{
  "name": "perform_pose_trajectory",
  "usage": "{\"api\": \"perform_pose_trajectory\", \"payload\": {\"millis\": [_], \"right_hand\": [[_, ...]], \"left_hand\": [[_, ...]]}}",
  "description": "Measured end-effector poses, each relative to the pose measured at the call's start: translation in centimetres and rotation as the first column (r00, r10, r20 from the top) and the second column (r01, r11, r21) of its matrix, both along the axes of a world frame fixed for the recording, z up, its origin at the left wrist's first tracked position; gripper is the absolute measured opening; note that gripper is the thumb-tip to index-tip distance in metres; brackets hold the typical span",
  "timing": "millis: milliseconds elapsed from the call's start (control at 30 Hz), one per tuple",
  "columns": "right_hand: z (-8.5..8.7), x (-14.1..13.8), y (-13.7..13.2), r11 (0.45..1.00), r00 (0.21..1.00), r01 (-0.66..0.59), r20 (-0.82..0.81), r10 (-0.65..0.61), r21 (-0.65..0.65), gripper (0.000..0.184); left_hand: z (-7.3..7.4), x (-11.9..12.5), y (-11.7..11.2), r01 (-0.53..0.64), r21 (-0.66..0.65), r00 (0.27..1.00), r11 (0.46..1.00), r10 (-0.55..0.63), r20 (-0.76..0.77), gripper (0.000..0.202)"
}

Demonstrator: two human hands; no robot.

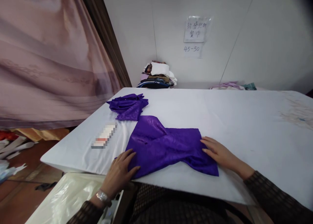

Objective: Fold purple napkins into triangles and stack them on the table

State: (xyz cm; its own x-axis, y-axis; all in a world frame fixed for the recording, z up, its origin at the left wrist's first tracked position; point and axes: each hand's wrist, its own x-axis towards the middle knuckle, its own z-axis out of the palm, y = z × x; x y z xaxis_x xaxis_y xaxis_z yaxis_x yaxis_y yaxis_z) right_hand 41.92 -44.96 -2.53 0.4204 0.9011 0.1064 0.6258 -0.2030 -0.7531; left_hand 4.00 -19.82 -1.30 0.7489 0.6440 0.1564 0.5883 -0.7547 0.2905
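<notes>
A purple satin cloth (166,147) lies spread and partly rumpled on the white-covered table (234,119), near its front edge. On the cloth's left front corner rests my left hand (121,167), fingers apart, a watch on its wrist. At the right edge of the cloth, my right hand (215,150) lies with its fingers stretched over the fabric. Neither hand is closed. Behind the cloth to the left, a bunched pile of purple cloth (129,105) sits close to it.
A blurred-out rectangular object (104,136) lies on the table's left part. Folded clothes (157,75) are stacked by the wall, with more fabric (230,86) at the far edge. A pink curtain (49,54) hangs at left; a plastic-covered surface (70,194) stands below the table's front left.
</notes>
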Motion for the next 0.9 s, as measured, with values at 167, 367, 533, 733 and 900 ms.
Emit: {"api": "perform_pose_trajectory", "payload": {"millis": [167, 367, 533, 733, 900], "right_hand": [[1.9, -2.0, 7.0, 0.979, 0.980, -0.201, 0.007, 0.201, 0.033, 0.043], [2.5, -4.4, 13.0, 0.903, 0.901, -0.426, -0.062, 0.428, 0.053, 0.063], [3.4, -4.0, 12.3, 0.933, 0.932, -0.358, -0.036, 0.360, 0.042, 0.032], [5.1, 2.4, 11.8, 0.936, 0.942, -0.326, 0.041, 0.333, -0.131, 0.010], [13.0, 10.4, 15.3, 0.966, 0.950, -0.110, 0.262, 0.172, -0.235, 0.009]], "left_hand": [[-0.1, 0.5, 1.5, -0.089, 0.095, 0.994, 0.992, 0.094, -0.054, 0.035], [3.1, 1.9, 1.9, -0.017, 0.072, 0.987, 0.997, 0.005, 0.162, 0.016], [7.8, 1.6, 2.2, -0.042, 0.168, 0.916, 0.985, -0.029, 0.400, 0.015], [9.1, 5.3, 5.9, 0.068, 0.110, 0.975, 0.992, -0.090, 0.204, 0.022], [13.8, 14.4, 12.8, 0.097, 0.203, 0.986, 0.974, -0.122, 0.115, 0.018]]}}
